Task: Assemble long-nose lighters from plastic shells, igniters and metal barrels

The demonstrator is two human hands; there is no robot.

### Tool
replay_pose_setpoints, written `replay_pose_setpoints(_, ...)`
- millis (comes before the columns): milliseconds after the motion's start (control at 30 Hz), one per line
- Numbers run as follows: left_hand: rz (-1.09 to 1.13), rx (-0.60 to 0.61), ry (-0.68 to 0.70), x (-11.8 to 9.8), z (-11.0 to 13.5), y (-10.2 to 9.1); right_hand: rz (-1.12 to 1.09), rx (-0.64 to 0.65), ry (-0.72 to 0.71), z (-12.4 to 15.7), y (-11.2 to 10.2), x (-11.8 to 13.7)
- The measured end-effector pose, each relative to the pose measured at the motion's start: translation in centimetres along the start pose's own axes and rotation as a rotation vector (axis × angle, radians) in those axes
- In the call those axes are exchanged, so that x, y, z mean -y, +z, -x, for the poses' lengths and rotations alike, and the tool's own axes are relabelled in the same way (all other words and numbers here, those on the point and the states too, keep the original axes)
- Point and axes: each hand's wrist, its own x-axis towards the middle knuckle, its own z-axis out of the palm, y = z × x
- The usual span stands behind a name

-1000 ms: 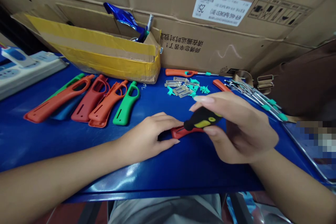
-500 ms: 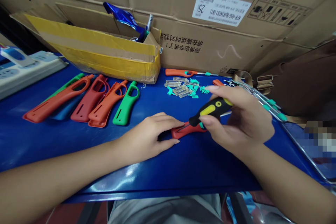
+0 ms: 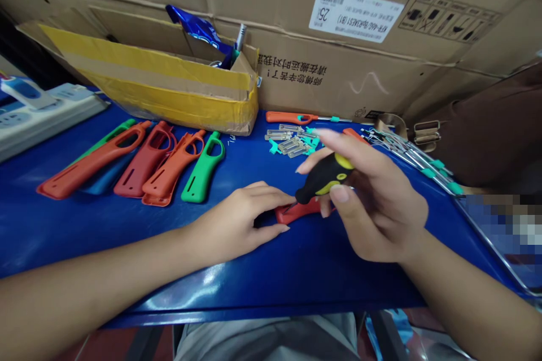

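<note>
My left hand (image 3: 249, 217) holds the end of a red lighter casing (image 3: 300, 211) flat on the blue table, thumb on one side and fingers on the other. In my right hand (image 3: 376, 203) is a black and yellow screwdriver (image 3: 324, 177), gripped by its handle. Its thin shaft slants down to the left and its tip meets the casing near my left fingers. The right part of the casing is hidden behind my right hand. Just beyond lie clear plastic tanks (image 3: 292, 144) and small teal plastic pieces (image 3: 273, 148).
Several coloured lighter casings (image 3: 203, 172) lie at the left. An orange long-necked lighter (image 3: 292, 118) rests by the cardboard wall. A yellow-taped box (image 3: 169, 96) and a power strip (image 3: 63, 104) stand behind. Metal lighter tubes (image 3: 423, 158) are piled at the right.
My right hand has moved slightly left and turned the screwdriver's handle, its fingers now lower around it. The left hand and the casing have stayed in place.
</note>
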Motion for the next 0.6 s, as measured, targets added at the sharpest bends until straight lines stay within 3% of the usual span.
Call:
replay_pose_setpoints(133, 0.0, -0.01, 0.02, 0.09, -0.09, 0.05, 0.203, -0.131, -0.172, -0.34, -0.19, -0.05)
replay_pose_setpoints(200, -0.001, -0.013, 0.023, 0.05, -0.1, 0.04, 0.219, -0.058, -0.12, -0.44, -0.39, 0.03)
replay_pose_setpoints(300, -0.002, -0.014, 0.014, -0.1, -0.1, 0.0, 0.072, 0.042, 0.007, -0.45, -0.57, 0.12)
replay_pose_setpoints(467, 0.015, -0.009, 0.013, -0.27, -0.11, -0.04, 0.278, -0.076, -0.2, -0.26, -0.78, -0.07)
replay_pose_setpoints(600, 0.001, -0.004, -0.006, -0.14, -0.03, -0.07, 0.176, 0.032, -0.129, -0.21, -0.75, 0.15)
